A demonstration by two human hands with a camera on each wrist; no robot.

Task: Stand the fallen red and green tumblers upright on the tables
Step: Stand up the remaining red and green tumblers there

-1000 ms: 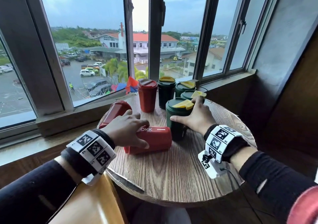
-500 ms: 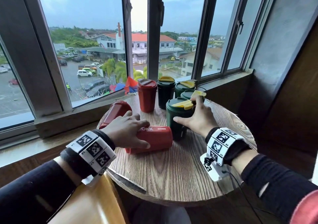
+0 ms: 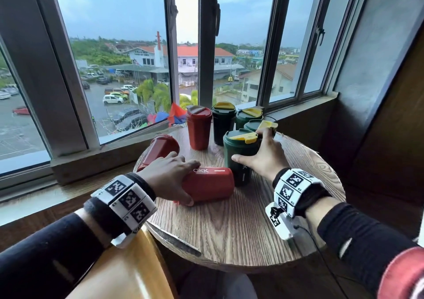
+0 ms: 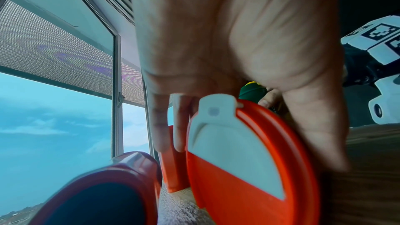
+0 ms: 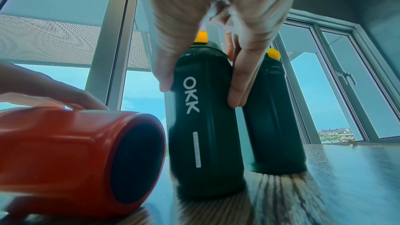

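Observation:
A red tumbler [image 3: 211, 185] lies on its side mid-table, base pointing right. My left hand [image 3: 179, 179] grips it at the lid end, fingers curled over the top and thumb on the near side; the left wrist view shows its grey-flapped lid [image 4: 249, 168]. A darker red tumbler [image 3: 160, 149] lies fallen behind, at the table's left rim. My right hand [image 3: 261, 154] holds an upright green tumbler [image 3: 239, 158] with a yellow flap, thumb on its left and fingers on its right [image 5: 238, 91]. One red tumbler [image 3: 199, 128] and three green tumblers [image 3: 223, 122] stand upright at the back.
The round wooden table [image 3: 229, 234] sits in a window corner, with the sill [image 3: 91, 161] close behind it and a dark wall [image 3: 378, 138] to the right. A yellow chair back [image 3: 119, 273] rises at the near left.

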